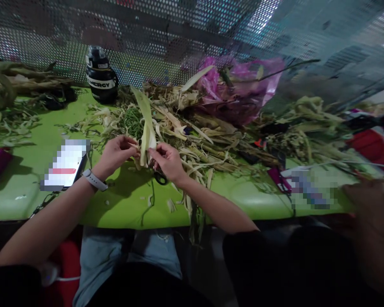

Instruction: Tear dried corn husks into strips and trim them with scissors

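Note:
A long pale green husk leaf [146, 119] stands up between my hands above the green table [115, 204]. My right hand [168, 161] pinches its lower end, thumb on the whitish part. My left hand [120, 154] is closed at the leaf's left side, with thumb and fingertips together; what lies between them is too small to make out. Just under my right hand shows a black ring-shaped handle [160, 178]. Behind the leaf are a clump of thin green strands [132, 121] and a heap of dry husks [195, 149].
A black bottle [100, 79] stands at the back left, near a perforated metal screen [141, 47]. A phone [65, 164] lies left of my left forearm. A pink plastic bag [243, 91] sits behind the husks. Another person's hand [369, 196] is at the far right.

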`<action>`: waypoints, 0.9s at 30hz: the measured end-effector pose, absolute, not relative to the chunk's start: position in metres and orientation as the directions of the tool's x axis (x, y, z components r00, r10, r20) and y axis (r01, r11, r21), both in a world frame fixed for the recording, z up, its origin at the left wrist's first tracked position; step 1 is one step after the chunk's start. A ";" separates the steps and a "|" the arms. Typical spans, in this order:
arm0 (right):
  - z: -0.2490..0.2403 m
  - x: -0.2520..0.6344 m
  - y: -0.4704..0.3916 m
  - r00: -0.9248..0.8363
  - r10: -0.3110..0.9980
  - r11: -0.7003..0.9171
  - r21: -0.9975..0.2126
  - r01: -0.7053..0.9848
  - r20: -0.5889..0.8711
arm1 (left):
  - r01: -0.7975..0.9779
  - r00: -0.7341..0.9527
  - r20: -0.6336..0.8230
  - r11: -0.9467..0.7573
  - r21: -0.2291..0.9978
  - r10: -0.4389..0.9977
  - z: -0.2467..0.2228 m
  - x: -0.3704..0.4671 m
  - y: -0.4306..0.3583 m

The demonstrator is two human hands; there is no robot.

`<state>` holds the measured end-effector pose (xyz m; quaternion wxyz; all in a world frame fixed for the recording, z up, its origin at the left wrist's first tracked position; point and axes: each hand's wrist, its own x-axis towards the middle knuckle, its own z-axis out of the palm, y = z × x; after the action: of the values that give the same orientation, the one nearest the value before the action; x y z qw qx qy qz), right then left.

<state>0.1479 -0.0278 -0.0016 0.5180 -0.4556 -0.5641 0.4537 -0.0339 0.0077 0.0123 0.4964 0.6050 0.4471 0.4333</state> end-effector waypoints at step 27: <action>-0.007 0.148 -0.030 -0.270 0.942 0.240 -0.962 0.133 0.198 | -0.194 0.255 -0.004 0.056 0.979 0.967 0.007 -0.026 0.006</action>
<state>0.1481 -0.0302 -0.0069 0.4417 -0.4123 -0.6520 0.4580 -0.0261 0.0061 0.0072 0.6151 0.4994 0.3867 0.4720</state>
